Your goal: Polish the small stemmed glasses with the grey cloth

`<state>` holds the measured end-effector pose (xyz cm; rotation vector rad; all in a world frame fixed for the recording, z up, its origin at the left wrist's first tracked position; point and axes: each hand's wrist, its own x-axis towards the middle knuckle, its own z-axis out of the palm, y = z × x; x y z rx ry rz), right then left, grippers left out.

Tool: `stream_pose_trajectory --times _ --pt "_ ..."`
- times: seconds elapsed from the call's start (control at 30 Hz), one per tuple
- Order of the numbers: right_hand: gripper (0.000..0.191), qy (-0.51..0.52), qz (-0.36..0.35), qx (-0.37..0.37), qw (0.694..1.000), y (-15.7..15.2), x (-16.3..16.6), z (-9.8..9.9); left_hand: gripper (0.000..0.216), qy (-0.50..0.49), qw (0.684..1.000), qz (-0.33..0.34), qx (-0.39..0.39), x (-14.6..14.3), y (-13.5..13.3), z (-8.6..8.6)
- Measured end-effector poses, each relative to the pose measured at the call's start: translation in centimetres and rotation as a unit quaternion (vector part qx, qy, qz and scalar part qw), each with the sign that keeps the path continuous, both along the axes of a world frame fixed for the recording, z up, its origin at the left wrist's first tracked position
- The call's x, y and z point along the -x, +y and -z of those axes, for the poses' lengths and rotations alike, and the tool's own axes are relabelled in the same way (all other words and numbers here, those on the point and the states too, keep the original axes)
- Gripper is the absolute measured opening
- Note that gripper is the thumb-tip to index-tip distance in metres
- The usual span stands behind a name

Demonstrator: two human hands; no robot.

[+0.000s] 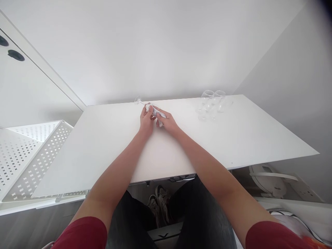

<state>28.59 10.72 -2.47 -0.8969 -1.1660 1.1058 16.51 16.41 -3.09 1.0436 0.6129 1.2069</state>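
My left hand (pixel 147 119) is closed round the bowl end of a clear wine glass (pixel 138 100). The glass lies tilted, its stem and round foot pointing to the far left. My right hand (pixel 167 121) grips a crumpled white cloth (pixel 162 116) and presses it against the glass's bowl. Fingers and cloth hide most of the bowl. Both hands are close together above the far middle of the white table (pixel 111 145).
Several clear stemmed glasses (pixel 209 102) stand together at the table's far right. A white wall (pixel 155 52) rises behind the table. To the left is a white perforated panel (pixel 49 155). A white rounded object (pixel 268 180) sits below the right front edge.
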Motion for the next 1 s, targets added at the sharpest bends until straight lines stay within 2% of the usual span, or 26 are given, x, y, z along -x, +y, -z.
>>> stream_pose_trajectory --times 0.13,0.2,0.27,0.37,0.47,0.63,0.7,0.77,0.9,1.0 --pt "0.039 0.147 -0.022 0.059 0.987 0.6 -1.5 0.6 0.044 -0.014 0.999 0.02 -0.047 -0.2 0.1 0.1" --pt "0.038 0.163 -0.017 0.076 0.983 0.6 -2.1 0.6 0.05 -0.019 0.997 0.041 -0.069 -0.3 -0.3 -0.2" --pt "0.042 0.125 0.01 0.065 0.99 0.4 -2.1 0.3 0.05 -0.012 0.997 0.046 -0.066 -0.3 -0.6 -0.5" --pt "0.048 0.01 0.05 0.01 0.999 -0.1 -1.3 -0.3 0.039 0.017 0.999 0.017 -0.04 -0.1 -0.7 -0.6" --pt "0.05 -0.04 0.042 -0.008 0.998 -0.2 -0.8 -0.4 0.038 0.033 0.999 -0.005 -0.026 0.1 -0.3 -0.1" --pt "0.04 0.122 0.002 0.059 0.991 0.5 -2.0 0.4 0.039 0.028 0.997 0.004 -0.067 -0.2 0.4 0.8" --pt "0.039 0.146 -0.006 0.083 0.986 0.8 -2.6 0.6 0.041 0.025 0.996 0.014 -0.081 -0.4 0.4 0.8" --pt "0.04 0.129 0.001 0.082 0.988 0.8 -2.8 0.5 0.04 0.022 0.997 0.02 -0.075 -0.4 0.3 0.6" --pt "0.047 0.026 0.04 0.01 0.999 0.3 -1.9 -0.3 0.032 -0.001 0.998 0.033 -0.056 -0.3 -0.1 0.1" --pt "0.051 -0.057 0.058 -0.01 0.997 0.0 -1.5 -0.5 0.039 0.012 0.999 0.016 -0.047 -0.2 -0.1 0.3"
